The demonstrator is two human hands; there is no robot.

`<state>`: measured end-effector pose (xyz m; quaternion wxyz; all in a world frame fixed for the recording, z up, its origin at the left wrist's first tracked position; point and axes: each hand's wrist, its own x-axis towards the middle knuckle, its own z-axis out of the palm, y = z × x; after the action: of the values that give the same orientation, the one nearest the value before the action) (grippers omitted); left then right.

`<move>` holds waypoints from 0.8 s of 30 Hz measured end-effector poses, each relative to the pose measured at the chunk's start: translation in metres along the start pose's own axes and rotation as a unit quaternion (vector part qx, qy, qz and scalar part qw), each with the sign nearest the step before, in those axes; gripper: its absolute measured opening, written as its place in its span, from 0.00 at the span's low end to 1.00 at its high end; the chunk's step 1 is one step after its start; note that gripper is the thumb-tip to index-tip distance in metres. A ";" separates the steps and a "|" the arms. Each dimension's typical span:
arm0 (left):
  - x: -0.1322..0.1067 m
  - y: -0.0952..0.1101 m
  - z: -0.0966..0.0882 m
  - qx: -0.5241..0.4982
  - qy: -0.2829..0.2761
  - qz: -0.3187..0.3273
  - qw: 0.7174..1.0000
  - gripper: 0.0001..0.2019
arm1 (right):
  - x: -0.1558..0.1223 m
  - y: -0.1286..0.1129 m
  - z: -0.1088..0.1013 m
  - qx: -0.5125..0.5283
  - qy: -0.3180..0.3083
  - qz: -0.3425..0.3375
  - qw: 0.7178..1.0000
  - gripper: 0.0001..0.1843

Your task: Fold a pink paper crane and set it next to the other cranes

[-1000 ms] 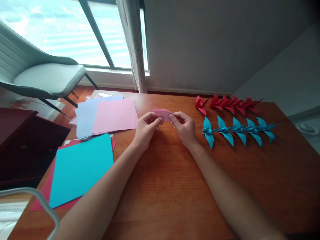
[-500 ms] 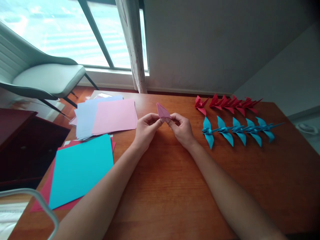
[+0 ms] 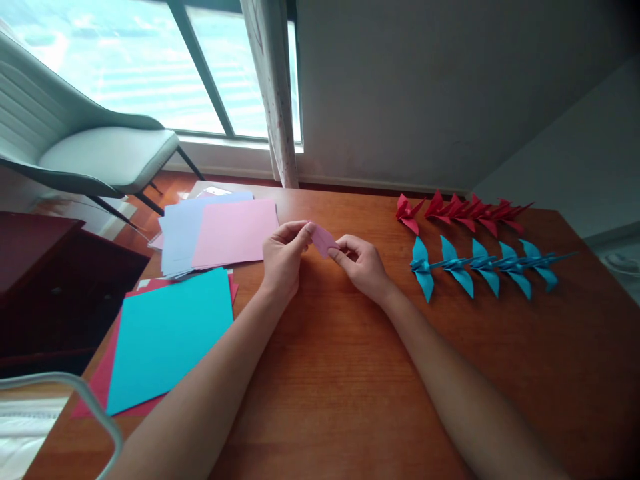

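Observation:
Between my two hands, above the middle of the table, is a small folded piece of pink paper. My left hand pinches its upper left end between thumb and fingers. At the lower right end, my right hand grips it the same way. The fingertips cover both ends of the paper, and its finer creases are too small to make out. To the right of my right hand stand a row of blue paper cranes and, behind it, a row of red paper cranes.
Pink sheets and pale blue sheets lie at the back left of the wooden table. Nearer, a turquoise sheet rests over red paper. A chair stands by the window, beside a curtain.
My hands have moved apart a little, the left one to the left. The pink paper has turned from pointing upward to slanting between them. The view has shifted slightly.

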<state>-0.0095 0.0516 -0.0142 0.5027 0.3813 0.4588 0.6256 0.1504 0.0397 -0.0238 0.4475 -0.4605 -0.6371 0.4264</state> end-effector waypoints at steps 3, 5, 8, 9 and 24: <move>-0.002 0.002 0.002 -0.009 -0.023 -0.006 1.000 0.11 | 0.001 -0.002 -0.002 0.047 0.022 0.032 0.998 0.11; -0.005 0.003 0.005 0.008 -0.045 0.001 0.999 0.12 | 0.003 -0.001 -0.004 0.112 0.071 0.055 0.990 0.11; -0.010 0.005 0.007 0.049 -0.075 0.009 0.996 0.14 | 0.005 0.001 -0.006 0.191 0.135 0.066 0.970 0.10; -0.011 0.005 0.008 0.055 -0.081 0.008 0.995 0.14 | 0.006 0.001 -0.007 0.202 0.146 0.064 0.966 0.11; -0.009 0.006 0.004 0.092 -0.170 -0.028 0.981 0.19 | 0.007 0.002 -0.009 0.227 0.183 0.055 0.955 0.11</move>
<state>-0.0056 0.0429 -0.0072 0.5532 0.5137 0.4330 0.4926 0.1585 0.0485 -0.0226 0.6252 -0.4511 -0.4040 0.4923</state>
